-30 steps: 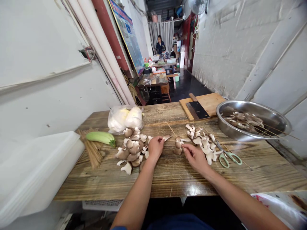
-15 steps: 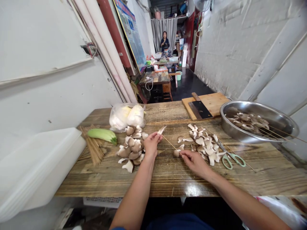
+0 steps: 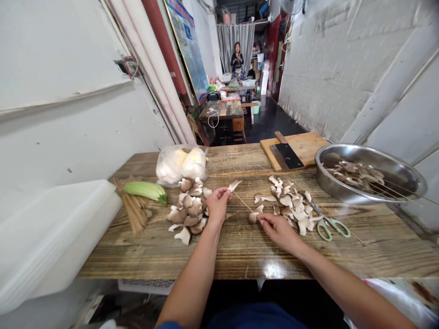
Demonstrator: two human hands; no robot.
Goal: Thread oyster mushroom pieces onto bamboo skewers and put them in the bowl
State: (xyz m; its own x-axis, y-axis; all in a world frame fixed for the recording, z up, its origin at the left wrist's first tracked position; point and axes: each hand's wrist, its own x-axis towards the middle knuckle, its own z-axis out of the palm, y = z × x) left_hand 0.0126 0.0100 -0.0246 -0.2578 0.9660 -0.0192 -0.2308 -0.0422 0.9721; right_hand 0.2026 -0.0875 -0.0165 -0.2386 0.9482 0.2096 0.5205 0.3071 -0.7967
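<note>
My left hand (image 3: 218,202) pinches an oyster mushroom piece (image 3: 235,185), pale and thin, at the upper end of a wooden skewer (image 3: 243,201). Lower down, my right hand (image 3: 274,227) grips the skewer between thumb and fingers. Beside its fingertips a brown-capped mushroom (image 3: 254,217) lies; whether the skewer passes through it I cannot tell. Left of my left hand is a pile of whole-looking oyster mushrooms (image 3: 192,208). To the right of my right hand spreads a heap of mushroom pieces (image 3: 288,201), with green-handled scissors (image 3: 331,224) against its edge.
A steel basin (image 3: 370,198) with skewered mushrooms stands at right, near a cutting board (image 3: 308,148) bearing a cleaver (image 3: 286,154). At left are a green gourd (image 3: 146,191), bundled skewers (image 3: 132,214), a bagged white vegetable (image 3: 181,164) and white plastic tubs (image 3: 61,228). People (image 3: 237,61) are far behind.
The mushroom piece in my left hand has tipped slightly to the right. Both hands stay almost in place on the skewer, and the view has shifted a little.
</note>
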